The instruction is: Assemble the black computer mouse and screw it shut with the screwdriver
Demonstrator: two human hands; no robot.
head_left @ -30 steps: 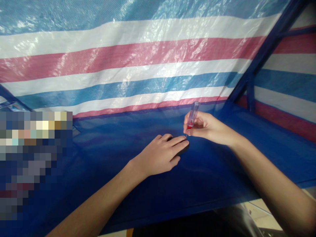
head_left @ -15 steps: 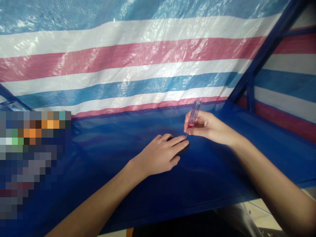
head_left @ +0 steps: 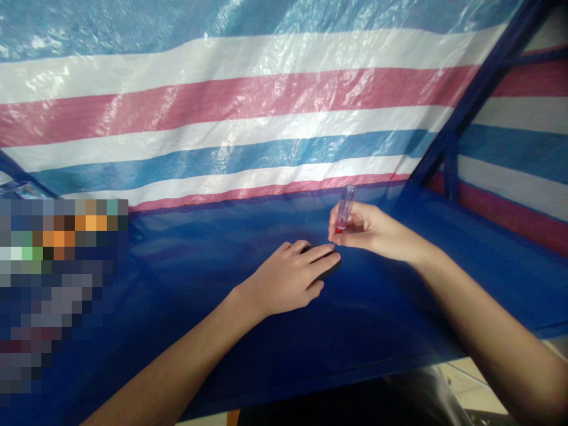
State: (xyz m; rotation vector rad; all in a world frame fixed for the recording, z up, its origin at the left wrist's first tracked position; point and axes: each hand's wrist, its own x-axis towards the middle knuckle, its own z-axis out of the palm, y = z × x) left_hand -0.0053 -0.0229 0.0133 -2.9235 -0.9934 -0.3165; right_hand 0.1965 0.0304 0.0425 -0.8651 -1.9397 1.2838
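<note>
My right hand [head_left: 367, 232] grips a clear-handled screwdriver [head_left: 346, 205], shaft slanting down to the far right end of a dark rounded object [head_left: 330, 270]. That object lies on the blue tabletop [head_left: 337, 331] beneath my left hand's [head_left: 286, 279] outstretched fingers; whether they clasp it, I can't tell.

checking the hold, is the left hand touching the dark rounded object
Touching: the head view shows the left hand with fingers lying across the dark rounded object.
</note>
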